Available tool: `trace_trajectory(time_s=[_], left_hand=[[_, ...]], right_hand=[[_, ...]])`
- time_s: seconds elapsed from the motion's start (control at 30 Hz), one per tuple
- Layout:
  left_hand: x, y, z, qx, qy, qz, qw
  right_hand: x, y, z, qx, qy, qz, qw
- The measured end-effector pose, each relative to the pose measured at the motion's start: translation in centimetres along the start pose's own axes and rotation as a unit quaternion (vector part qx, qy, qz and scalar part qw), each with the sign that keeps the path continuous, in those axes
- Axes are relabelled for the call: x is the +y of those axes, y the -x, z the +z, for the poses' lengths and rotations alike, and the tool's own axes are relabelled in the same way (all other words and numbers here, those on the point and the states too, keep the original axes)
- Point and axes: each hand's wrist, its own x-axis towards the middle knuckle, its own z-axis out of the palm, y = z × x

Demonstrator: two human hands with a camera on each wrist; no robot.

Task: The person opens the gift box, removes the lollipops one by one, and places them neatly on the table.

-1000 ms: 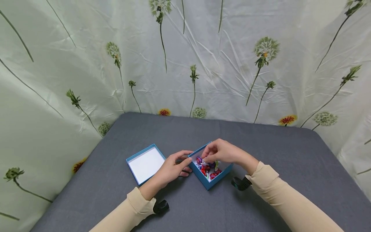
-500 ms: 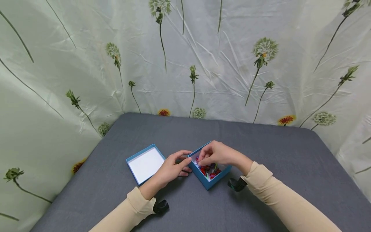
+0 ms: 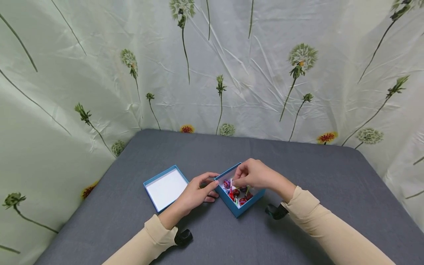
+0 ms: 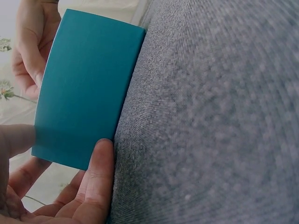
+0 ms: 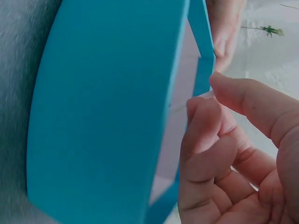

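Note:
A blue box (image 3: 228,201) with a white inside stands on the table, several wrapped lollipops (image 3: 243,201) in it. My left hand (image 3: 195,192) holds the box at its left corner, the thumb by the rim and a finger (image 4: 98,163) low on the outer wall in the left wrist view. Over the box's far right part is my right hand (image 3: 257,173). In the right wrist view its thumb and forefinger pinch a thin white lollipop stick (image 5: 207,94) at the rim; the lollipop's head is hidden there by the box wall.
To the left, the blue lid (image 3: 167,188) lies with its white inside up, partly behind the left hand. Grey cloth covers the table (image 3: 212,151). Behind it hangs a pale curtain (image 3: 251,73) with printed flowers.
The right hand dipped left and lower into the box, covering a purple lollipop, then came back up and right. That lollipop shows again. The left hand has stayed on the box.

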Motion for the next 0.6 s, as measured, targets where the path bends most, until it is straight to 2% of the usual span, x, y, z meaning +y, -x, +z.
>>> trace_trajectory(time_s=[0.3, 0.6], left_hand=[[0.2, 0.2, 0.2, 0.008, -0.004, -0.006, 0.9999], [0.2, 0.2, 0.2, 0.004, 0.003, -0.006, 1.0000]], right_hand=[[1.0, 2.1, -1.6, 0.026, -0.025, 0.007, 0.9993], [2.2, 2.7, -2.0, 0.049, -0.051, 0.004, 0.9975]])
